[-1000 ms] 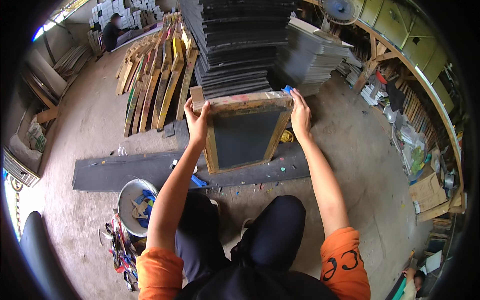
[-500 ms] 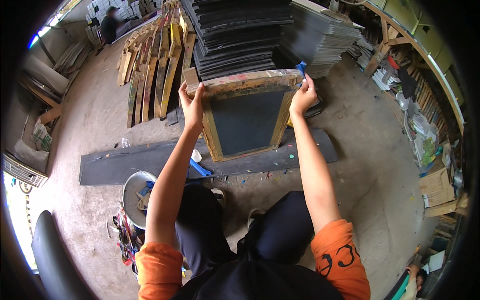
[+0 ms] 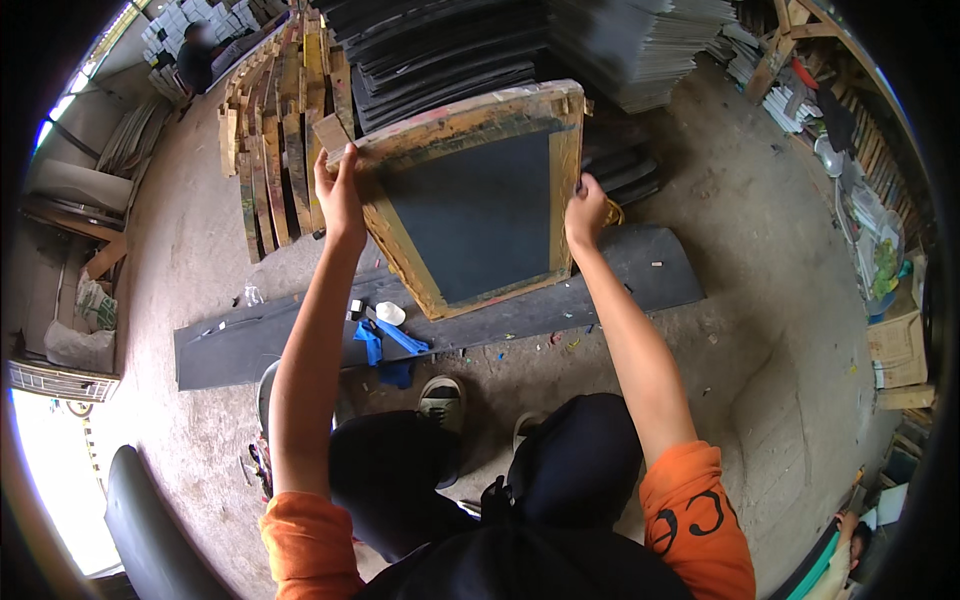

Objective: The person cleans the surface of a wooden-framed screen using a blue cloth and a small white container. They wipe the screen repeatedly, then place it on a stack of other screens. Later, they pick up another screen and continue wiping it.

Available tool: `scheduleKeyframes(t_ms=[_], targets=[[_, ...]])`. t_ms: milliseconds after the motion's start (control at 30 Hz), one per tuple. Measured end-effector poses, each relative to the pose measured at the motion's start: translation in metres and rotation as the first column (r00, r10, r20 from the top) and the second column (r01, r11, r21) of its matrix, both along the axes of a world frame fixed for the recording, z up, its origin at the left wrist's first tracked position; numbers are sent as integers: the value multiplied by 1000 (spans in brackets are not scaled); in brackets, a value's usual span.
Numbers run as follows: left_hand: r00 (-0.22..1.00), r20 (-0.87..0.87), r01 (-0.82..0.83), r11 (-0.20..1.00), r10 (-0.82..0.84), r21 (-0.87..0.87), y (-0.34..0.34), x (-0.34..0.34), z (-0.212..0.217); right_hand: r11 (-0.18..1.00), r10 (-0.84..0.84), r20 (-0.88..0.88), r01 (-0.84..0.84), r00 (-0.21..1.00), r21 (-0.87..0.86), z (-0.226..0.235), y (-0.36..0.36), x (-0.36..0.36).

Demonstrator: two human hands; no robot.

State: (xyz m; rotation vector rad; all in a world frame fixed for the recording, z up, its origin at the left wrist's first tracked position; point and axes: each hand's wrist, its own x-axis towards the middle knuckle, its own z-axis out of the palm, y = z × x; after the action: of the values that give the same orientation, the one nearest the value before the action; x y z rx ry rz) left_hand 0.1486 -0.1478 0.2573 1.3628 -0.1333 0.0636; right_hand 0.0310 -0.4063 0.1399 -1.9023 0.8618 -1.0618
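"Frame point(image 3: 465, 122) first: where is it shown, with the clock face centred on the view?"

"It is located at 12 o'clock, near the centre. A dark panel point(image 3: 475, 220) is enclosed by its wooden bars. The whole is tilted, the 1 o'clock corner being set higher in view than the 10 o'clock corner."

"How is it held?"

"The 10 o'clock corner is gripped by the left hand point(image 3: 342, 205), closed between thumb and fingers. A small wooden block point(image 3: 333, 133) is seen just beside the fingertips."

"And the right hand point(image 3: 588, 210)?"

"It is curled nearly closed at the frame's 3 o'clock edge; whether the edge or some small item is grasped cannot be told."

"What is found around these?"

"A long dark board point(image 3: 640, 260) is laid from 9 to 3 o'clock. Blue strips point(image 3: 404, 338) are scattered at 8 o'clock, near a small white object point(image 3: 390, 313). Timber lengths point(image 3: 275, 170) are heaped at 10 o'clock, dark sheets point(image 3: 430, 50) are stacked near 12 o'clock, and a seated person point(image 3: 195, 65) is shown between 10 and 11 o'clock."
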Motion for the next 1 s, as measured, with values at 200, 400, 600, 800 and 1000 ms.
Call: scheduleKeyframes(t_ms=[200,400,600,800,1000], targets=[[999,-24,40,999,-40,-31,-4,19,-8,990,2,-51,-9,999,-139,-57,7,-21],[994,-2,111,991,-111,-75,-4,42,-11,1000,-7,-270,10,963,10,-153,27,-65],[979,124,160,987,-163,30,-8,55,-24,979,19,-233,28,972,200,-169,49,-61],[968,179,168,984,-176,59,-1,74,-46,974,144,-327,-193,934,-121,-162,83,-53],[959,221,160,982,-178,97,2,55,-80,855,306,-378,-427,874,-293,-164,111,-55]])
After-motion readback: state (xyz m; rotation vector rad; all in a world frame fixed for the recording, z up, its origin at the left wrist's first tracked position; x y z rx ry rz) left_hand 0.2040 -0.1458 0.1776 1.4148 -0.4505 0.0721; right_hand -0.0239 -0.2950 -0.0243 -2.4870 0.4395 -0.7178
